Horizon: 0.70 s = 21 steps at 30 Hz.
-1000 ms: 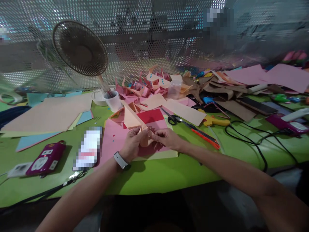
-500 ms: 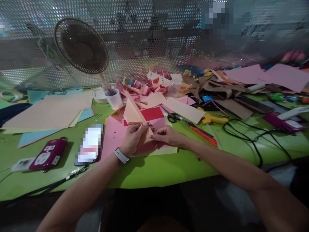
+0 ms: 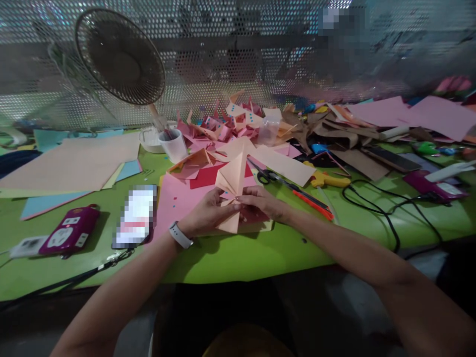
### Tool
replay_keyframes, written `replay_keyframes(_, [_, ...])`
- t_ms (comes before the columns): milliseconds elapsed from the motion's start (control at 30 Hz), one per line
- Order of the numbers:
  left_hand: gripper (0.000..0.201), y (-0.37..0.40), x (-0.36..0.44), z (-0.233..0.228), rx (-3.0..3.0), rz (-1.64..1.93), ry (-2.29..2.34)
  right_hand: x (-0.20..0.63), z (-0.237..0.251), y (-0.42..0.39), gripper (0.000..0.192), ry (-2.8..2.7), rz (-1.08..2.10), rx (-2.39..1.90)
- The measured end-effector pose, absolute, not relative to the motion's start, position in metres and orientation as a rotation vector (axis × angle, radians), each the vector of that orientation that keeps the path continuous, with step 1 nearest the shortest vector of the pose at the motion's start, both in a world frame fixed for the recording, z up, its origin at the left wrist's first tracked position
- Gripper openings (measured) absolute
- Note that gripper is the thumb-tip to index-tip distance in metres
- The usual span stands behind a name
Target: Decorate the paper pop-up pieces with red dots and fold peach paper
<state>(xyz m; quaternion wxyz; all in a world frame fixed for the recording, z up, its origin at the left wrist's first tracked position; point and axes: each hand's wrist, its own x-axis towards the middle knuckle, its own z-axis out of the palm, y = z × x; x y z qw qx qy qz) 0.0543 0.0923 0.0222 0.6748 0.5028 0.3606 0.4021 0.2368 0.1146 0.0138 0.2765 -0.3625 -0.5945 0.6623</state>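
A peach sheet of folded paper (image 3: 231, 173) stands between my hands, its creased layers rising to a point and a lower flap hanging below the fingers. My left hand (image 3: 210, 210) pinches its left side near the middle, thumb on top. From the right, my right hand (image 3: 262, 202) grips the same paper at its centre folds; some of its fingertips are hidden behind the paper. Beneath them lie pink sheets (image 3: 178, 208) and a red piece of paper (image 3: 203, 177).
Black scissors (image 3: 265, 176), an orange cutter (image 3: 312, 204) and a yellow glue gun (image 3: 329, 179) lie to the right. Folded pink paper shapes (image 3: 223, 131) are heaped at the back. A phone (image 3: 136, 215), a purple power strip (image 3: 72, 230) and a fan (image 3: 121, 57) are leftward.
The folded paper has turned from leaning left to standing more upright, with its folds fanned and lower flap facing me. Both hands have shifted their hold slightly. The view has moved a little.
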Motion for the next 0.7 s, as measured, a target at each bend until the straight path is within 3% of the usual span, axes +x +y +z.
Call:
replay_keyframes(300, [0.052, 0.093, 0.053, 0.022, 1.038, 0.879, 0.815, 0.237, 0.016, 0.117, 0.041, -1.689, 1.604, -0.939])
replay_keyframes(500, [0.056, 0.105, 0.047, 0.023, 0.776, 1.087, 0.894, 0.237, 0.008, 0.121, 0.046, -1.491, 1.264, -0.981])
replay_keyframes(700, [0.034, 0.101, 0.054, 0.02, 0.945, 1.047, 0.906, 0.233, 0.004, 0.118, 0.042, -1.432, 1.143, -0.954])
